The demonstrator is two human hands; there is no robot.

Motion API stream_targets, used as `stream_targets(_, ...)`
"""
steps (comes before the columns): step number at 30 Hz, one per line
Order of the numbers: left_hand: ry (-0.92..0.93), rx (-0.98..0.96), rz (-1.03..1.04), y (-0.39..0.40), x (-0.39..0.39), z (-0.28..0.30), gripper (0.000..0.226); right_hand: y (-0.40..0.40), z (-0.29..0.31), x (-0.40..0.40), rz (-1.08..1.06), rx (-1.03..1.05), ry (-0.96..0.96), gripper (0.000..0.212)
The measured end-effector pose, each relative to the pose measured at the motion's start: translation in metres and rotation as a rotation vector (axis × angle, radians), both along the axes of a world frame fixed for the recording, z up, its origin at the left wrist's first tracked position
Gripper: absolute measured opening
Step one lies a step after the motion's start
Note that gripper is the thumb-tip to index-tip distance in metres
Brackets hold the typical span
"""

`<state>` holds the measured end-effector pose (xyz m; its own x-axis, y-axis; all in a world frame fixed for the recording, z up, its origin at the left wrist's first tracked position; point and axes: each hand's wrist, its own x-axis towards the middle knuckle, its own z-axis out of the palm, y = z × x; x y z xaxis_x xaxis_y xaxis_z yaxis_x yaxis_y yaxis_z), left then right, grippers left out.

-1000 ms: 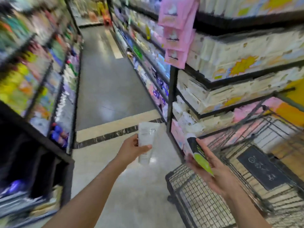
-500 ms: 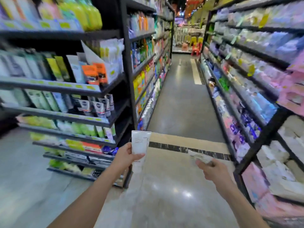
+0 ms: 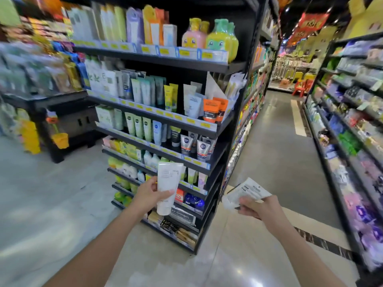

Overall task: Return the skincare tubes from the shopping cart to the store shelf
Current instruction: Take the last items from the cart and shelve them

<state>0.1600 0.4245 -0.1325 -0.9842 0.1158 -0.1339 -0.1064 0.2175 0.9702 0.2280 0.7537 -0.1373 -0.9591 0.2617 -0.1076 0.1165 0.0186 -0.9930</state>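
Now the head view faces the end-cap skincare shelf (image 3: pixel 165 119) almost square on, where half a second ago it stood off to the left and a second ago the shopping cart filled the lower right; the cart is out of frame altogether. The person has turned away from it with both tubes in hand, so the fetching part looks done and the placing part is about to start.

The left hand (image 3: pixel 148 194) holds the white tube (image 3: pixel 166 188) upright, cap end down, thumb across its front and fingers curled behind it. It sits in front of the lower tiers, near but not touching the shelf. The right hand (image 3: pixel 258 208) pinches the second tube (image 3: pixel 243 192) between curled fingers and thumb; a second ago its green and black face showed, and now it is turned so a pale printed side faces up, tilted and pointing left towards the shelf's corner post. It is blurred, so the print cannot be read.

Rows of similar tubes (image 3: pixel 143 90) stand on the middle tiers. My guess is that each tube must next be matched to its own row, and neither is yet on a shelf.
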Motion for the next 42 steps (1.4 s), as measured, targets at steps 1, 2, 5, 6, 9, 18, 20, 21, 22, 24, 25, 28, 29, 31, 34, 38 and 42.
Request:
stream_targets(1, 0.009, 0.003, 0.013, -0.01, -0.006, 0.001, 0.054, -0.008, 0.002, -0.014, 0.014, 0.001, -0.025, 0.015)
stream_targets(2, 0.018, 0.006, 0.025, -0.019, -0.012, 0.002, 0.053, -0.016, 0.003, -0.027, 0.026, 0.007, -0.044, 0.019)
stream_targets(5, 0.037, -0.009, 0.05, -0.045, -0.035, 0.006, 0.051, -0.044, 0.011, -0.068, 0.102, 0.044, -0.008, 0.025)
stream_targets(6, 0.048, -0.012, 0.053, -0.052, -0.044, 0.007, 0.05, -0.053, 0.015, -0.082, 0.121, 0.066, 0.014, 0.025)
stream_targets(9, 0.078, -0.022, 0.078, -0.072, -0.075, 0.013, 0.048, -0.08, 0.021, -0.127, 0.148, 0.09, 0.063, 0.023)
stream_targets(18, 0.06, -0.042, 0.102, -0.122, -0.181, 0.029, 0.047, -0.134, 0.019, -0.258, 0.196, 0.099, 0.075, 0.029)
stream_targets(20, 0.052, -0.018, 0.122, -0.129, -0.202, 0.028, 0.045, -0.142, 0.016, -0.277, 0.194, 0.121, 0.069, 0.031)
stream_targets(21, 0.044, 0.0, 0.134, -0.133, -0.212, 0.026, 0.045, -0.147, 0.014, -0.285, 0.188, 0.121, 0.07, 0.031)
stream_targets(22, 0.042, 0.015, 0.143, -0.136, -0.222, 0.025, 0.046, -0.152, 0.012, -0.291, 0.173, 0.127, 0.07, 0.03)
stream_targets(24, 0.044, 0.028, 0.129, -0.143, -0.241, 0.021, 0.047, -0.164, 0.011, -0.302, 0.127, 0.199, 0.069, 0.026)
stream_targets(25, 0.049, 0.037, 0.112, -0.147, -0.25, 0.019, 0.046, -0.17, 0.009, -0.307, 0.101, 0.238, 0.064, 0.024)
stream_targets(28, 0.052, 0.063, 0.066, -0.158, -0.278, 0.013, 0.044, -0.188, 0.0, -0.328, 0.021, 0.292, 0.046, 0.025)
stream_targets(29, 0.046, 0.063, 0.058, -0.163, -0.289, 0.011, 0.043, -0.195, -0.003, -0.334, -0.003, 0.3, 0.039, 0.024)
stream_targets(31, 0.044, 0.066, 0.001, -0.175, -0.309, 0.008, 0.044, -0.207, -0.01, -0.348, -0.036, 0.264, 0.012, 0.021)
stream_targets(34, 0.047, 0.073, -0.086, -0.197, -0.34, 0.006, 0.045, -0.225, -0.021, -0.368, -0.073, 0.225, -0.045, 0.04)
stream_targets(38, 0.046, 0.032, -0.172, -0.224, -0.383, 0.01, 0.045, -0.249, -0.03, -0.389, -0.162, 0.169, -0.133, 0.053)
stream_targets(42, 0.047, 0.014, -0.247, -0.243, -0.419, 0.015, 0.046, -0.266, -0.032, -0.394, -0.205, 0.011, -0.128, 0.065)
